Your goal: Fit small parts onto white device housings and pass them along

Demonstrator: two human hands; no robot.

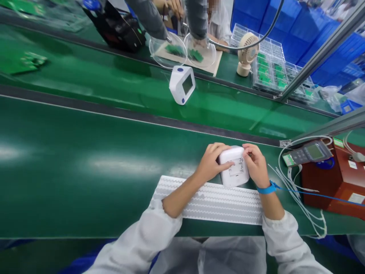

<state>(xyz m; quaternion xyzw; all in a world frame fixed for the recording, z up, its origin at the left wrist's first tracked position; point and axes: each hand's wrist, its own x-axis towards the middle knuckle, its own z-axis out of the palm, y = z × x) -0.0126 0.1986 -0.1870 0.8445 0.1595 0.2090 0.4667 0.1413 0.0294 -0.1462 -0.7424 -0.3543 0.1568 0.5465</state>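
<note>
A small white plastic device [229,180] is between my two hands, its back with an uncovered battery compartment turned upward. My left hand [211,163] grips its left side, the thumb reaching over the compartment. At the upper right corner, my right hand [256,167] has its fingers bent and pressed against the edge; whether a small part is pinched there is hidden. A blue wrist strap [266,189] circles my right wrist. Below the device lies a white and grey sheet with wavy-edged strips [225,203], partly under my left forearm.
Another white device with a screen [182,84] stands on the green belt [128,85]. At right are a handheld meter [309,152], a brown box [322,179] and loose white tubes [306,213]. Across the belt, a co-worker's gloved arms are near green boards, beside a small fan [248,53].
</note>
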